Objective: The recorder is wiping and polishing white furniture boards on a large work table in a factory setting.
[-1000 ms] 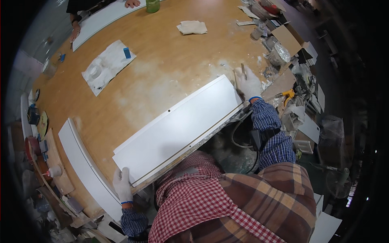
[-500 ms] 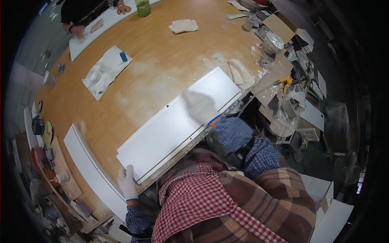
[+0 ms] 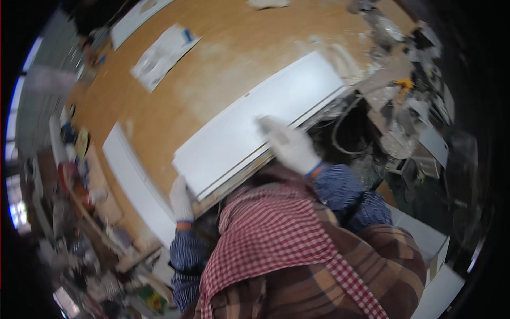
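Observation:
A long white board [image 3: 249, 122] lies slantwise on the wooden workbench [image 3: 223, 58], its near edge at the bench's front. My left hand [image 3: 181, 199], in a white glove, grips the board's lower left corner. My right hand [image 3: 289, 143], also gloved, rests on the board's near long edge around its middle, fingers spread over the surface. My plaid shirt and checked scarf fill the lower part of the view.
A second white board [image 3: 133, 175] lies along the bench's left edge. A white sheet with small items [image 3: 162, 50] sits at the back left. Tools, cables and clutter [image 3: 398, 80] crowd the right end. Shelves of cluttered items [image 3: 79, 223] stand at the left.
My right hand left the board's far right end and came to the middle of its near edge. My head has moved closer; the left hand stays on the corner.

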Available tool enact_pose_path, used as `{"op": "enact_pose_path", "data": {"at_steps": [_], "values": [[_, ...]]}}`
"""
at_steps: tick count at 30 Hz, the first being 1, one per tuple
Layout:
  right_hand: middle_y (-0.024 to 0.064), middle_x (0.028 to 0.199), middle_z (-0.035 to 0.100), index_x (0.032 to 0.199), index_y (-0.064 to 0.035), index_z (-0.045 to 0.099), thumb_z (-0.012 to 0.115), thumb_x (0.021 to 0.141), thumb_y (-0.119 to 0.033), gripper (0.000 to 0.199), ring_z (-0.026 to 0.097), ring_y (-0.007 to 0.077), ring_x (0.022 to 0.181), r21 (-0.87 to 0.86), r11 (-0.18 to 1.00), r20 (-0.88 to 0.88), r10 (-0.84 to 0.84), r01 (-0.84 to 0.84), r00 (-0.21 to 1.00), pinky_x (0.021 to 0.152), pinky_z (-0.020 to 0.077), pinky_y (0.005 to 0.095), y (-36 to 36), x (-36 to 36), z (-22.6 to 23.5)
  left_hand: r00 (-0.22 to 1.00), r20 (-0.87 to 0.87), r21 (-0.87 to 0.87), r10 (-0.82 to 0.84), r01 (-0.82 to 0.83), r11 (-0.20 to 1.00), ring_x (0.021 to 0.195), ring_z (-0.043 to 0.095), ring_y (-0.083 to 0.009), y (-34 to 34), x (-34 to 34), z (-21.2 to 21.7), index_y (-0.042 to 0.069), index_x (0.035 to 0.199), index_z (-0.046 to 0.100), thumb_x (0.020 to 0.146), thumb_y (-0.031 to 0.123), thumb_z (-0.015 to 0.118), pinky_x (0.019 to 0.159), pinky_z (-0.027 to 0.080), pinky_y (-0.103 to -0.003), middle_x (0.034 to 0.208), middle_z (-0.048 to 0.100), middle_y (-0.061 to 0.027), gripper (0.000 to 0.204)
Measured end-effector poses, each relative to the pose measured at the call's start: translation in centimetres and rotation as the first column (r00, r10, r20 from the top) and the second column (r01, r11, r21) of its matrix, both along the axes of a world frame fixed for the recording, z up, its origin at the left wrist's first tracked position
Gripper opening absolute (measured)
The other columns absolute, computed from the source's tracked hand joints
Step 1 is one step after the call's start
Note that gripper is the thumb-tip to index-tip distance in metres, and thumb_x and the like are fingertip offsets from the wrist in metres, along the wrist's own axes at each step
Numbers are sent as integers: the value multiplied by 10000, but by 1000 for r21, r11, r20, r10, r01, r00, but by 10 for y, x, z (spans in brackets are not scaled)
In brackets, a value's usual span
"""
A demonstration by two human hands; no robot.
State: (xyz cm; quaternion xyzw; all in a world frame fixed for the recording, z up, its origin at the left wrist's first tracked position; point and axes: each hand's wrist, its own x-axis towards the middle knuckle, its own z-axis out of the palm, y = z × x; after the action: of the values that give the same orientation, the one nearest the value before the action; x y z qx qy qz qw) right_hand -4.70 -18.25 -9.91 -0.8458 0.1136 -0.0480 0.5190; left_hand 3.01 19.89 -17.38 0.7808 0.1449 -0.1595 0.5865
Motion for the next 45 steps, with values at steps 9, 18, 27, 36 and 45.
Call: {"op": "enact_pose_path", "data": {"at_steps": [9, 18, 27, 36, 45], "values": [[13, 861, 583, 1516, 70, 415, 571, 1057, -92, 511, 537, 73, 711, 473, 677, -20, -631, 564, 775, 608, 448, 214, -94, -83, -5, 961, -176, -235, 215, -253, 939, 821, 702, -244, -9, 8, 43, -32, 1405, 537, 1068, 176, 531, 763, 634, -380, 1073, 684, -142, 396], [-4, 911, 595, 1460, -1, 550, 589, 1047, -112, 429, 530, 59, 723, 347, 772, -111, -529, 532, 841, 605, 437, 207, -61, -60, 5, 960, -274, -346, 51, -148, 927, 836, 700, -226, -9, -8, 42, -34, 1376, 553, 1083, 286, 527, 748, 620, -353, 1072, 691, -154, 435], [115, 891, 686, 1124, -119, 708, 614, 922, -117, 223, 678, 316, 792, -562, 686, 58, 590, -462, 805, 708, 557, 430, 77, 38, 21, 922, -377, -421, -90, -84, 903, 930, 707, -242, -12, -5, 44, -81, 1404, 513, 1073, 616, 386, 777, 616, -363, 1118, 698, -191, 782], [91, 909, 684, 1098, -146, 704, 594, 956, -202, 188, 691, 323, 796, -402, 664, 144, 726, -630, 673, 681, 567, 442, 104, 22, -4, 954, -298, -464, 33, -175, 869, 761, 591, -154, 2, -5, 22, -19, 1210, 652, 1060, 427, 575, 663, 507, -328, 915, 610, -26, 477], [190, 1064, 754, 1189, -76, 733, 671, 906, -286, 358, 726, 305, 1003, -191, 703, 72, -687, 686, 724, 886, 553, 381, -190, -14, -9, 983, -143, -139, -113, 93, 986, 505, 473, -68, -18, 1, 34, 1, 1070, 676, 1025, 309, 645, 462, 368, -233, 672, 550, 33, 313]]}}
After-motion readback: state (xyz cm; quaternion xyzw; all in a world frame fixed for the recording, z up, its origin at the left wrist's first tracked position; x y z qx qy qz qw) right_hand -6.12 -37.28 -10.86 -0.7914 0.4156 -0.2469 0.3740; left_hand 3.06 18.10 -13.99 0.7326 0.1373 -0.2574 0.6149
